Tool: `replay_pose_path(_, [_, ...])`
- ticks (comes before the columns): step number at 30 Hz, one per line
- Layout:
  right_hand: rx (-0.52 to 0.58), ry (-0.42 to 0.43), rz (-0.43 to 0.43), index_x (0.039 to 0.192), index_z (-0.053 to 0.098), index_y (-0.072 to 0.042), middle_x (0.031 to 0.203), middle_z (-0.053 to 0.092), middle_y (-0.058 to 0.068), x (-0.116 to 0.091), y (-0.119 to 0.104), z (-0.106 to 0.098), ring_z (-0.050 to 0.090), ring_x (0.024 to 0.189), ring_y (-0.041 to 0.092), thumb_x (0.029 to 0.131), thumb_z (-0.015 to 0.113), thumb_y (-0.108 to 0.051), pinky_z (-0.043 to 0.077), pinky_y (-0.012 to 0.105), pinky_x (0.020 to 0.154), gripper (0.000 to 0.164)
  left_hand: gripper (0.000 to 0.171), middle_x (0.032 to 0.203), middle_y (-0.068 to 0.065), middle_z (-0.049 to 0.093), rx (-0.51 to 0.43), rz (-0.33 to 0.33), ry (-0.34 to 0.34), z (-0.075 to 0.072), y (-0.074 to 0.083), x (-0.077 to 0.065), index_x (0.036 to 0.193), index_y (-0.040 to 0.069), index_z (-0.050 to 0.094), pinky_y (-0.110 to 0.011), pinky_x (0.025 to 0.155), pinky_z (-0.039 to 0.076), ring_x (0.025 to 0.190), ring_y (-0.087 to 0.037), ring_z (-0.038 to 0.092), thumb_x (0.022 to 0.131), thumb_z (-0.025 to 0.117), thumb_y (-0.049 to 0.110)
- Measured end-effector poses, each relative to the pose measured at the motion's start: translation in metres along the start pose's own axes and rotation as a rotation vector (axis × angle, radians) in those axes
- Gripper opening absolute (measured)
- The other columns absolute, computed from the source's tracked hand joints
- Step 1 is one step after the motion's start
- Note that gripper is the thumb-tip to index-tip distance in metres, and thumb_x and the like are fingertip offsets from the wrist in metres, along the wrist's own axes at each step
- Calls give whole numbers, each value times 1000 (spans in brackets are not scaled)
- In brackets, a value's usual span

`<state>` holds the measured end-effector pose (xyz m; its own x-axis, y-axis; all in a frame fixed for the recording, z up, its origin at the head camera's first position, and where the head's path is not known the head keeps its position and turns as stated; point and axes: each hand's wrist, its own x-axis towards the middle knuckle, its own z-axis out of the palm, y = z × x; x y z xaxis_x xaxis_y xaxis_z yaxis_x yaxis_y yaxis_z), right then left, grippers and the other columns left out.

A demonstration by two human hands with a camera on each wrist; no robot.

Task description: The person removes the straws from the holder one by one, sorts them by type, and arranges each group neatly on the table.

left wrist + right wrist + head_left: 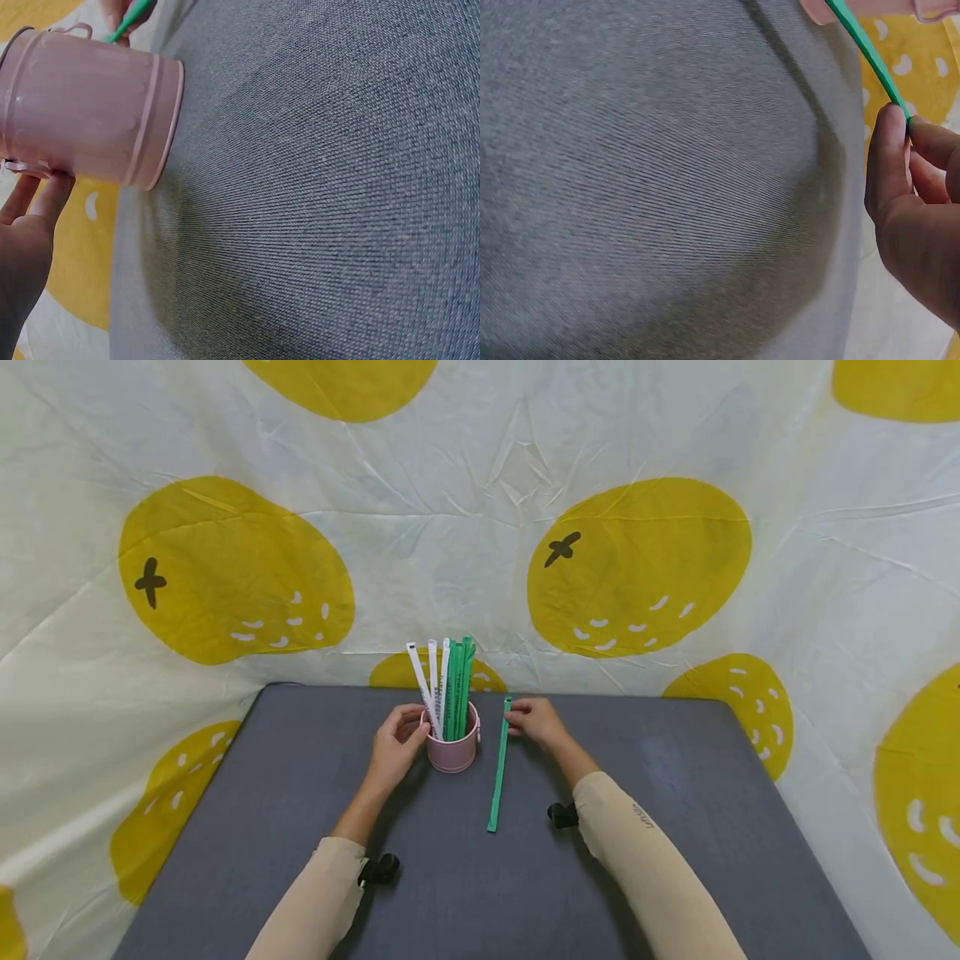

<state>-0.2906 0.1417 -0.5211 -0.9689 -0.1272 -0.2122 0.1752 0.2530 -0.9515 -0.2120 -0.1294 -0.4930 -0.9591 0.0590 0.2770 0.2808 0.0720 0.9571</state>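
Observation:
A small pink metal bucket (452, 753) stands upright on the table, holding several thin green paper-wrapped sticks, likely straws (457, 693), and white ones (432, 681). At its left side my left hand (397, 742) holds the bucket near the rim; the left wrist view has the fingers against its small side handle (28, 168). To the right of the bucket, my right hand (537, 722) pinches one green wrapped straw (498, 777) near its far end between thumb and fingers. The straw's other end points toward me, apart from the bucket.
A dark grey cloth-covered table (637, 877) lies under both hands. Behind it hangs a white curtain (450, 560) with large yellow fruit prints. Black wrist cameras (382, 868) sit at both sleeves.

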Motion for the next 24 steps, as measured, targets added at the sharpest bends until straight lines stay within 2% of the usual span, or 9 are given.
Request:
replay_pose_path(4, [-33, 9, 48, 117, 62, 9, 87, 68, 14, 2, 5, 5, 67, 71, 18, 90, 65, -5, 60, 39, 71, 30, 40, 124, -34, 56, 7, -8, 2, 0, -1, 0, 125, -12, 51, -51, 103, 44, 115, -46, 57, 90, 64, 3])
replay_pose_path(8, [-83, 24, 58, 110, 65, 6, 76, 68, 9, 5, 14, 11, 64, 61, 11, 88, 68, -6, 58, 29, 58, 25, 39, 125, -32, 57, 20, -11, -1, 0, -1, 0, 125, -10, 52, -33, 99, 49, 115, -46, 58, 90, 64, 4])
replay_pose_path(12, [-128, 36, 64, 101, 67, 4, 74, 69, 9, 4, 19, 15, 65, 61, 11, 85, 71, -6, 56, 25, 55, 20, 39, 124, -31, 57, 22, -2, -1, 0, -1, -1, 125, -9, 52, -17, 91, 49, 114, -46, 59, 90, 64, 4])
replay_pose_path(15, [-160, 50, 66, 98, 68, 2, 74, 70, 10, 3, 18, 18, 66, 61, 12, 83, 72, -5, 56, 25, 55, 17, 39, 124, -32, 57, 15, 5, -1, -1, -1, -1, 125, -10, 52, -13, 90, 48, 113, -47, 58, 90, 64, 3])
replay_pose_path(17, [-193, 63, 59, 96, 69, 1, 74, 71, 10, 1, 16, 19, 66, 60, 11, 83, 73, -7, 56, 26, 55, 16, 39, 123, -32, 57, 12, 5, 0, -1, -1, -1, 125, -10, 52, -17, 92, 49, 113, -47, 58, 90, 64, 3])
replay_pose_path(22, [-318, 100, 39, 90, 70, -4, 70, 71, 7, -3, 11, 22, 64, 54, 10, 81, 75, -12, 54, 24, 51, 13, 38, 123, -30, 59, 16, -1, 4, 0, 0, -2, 125, -9, 53, -46, 99, 49, 112, -46, 59, 90, 64, 4])
replay_pose_path(24, [-362, 113, 32, 88, 70, -5, 68, 71, 6, -4, 9, 22, 62, 52, 10, 81, 75, -13, 53, 24, 50, 12, 38, 123, -29, 59, 21, -2, 2, 0, 1, -2, 125, -8, 53, -52, 100, 46, 112, -45, 59, 90, 65, 4])
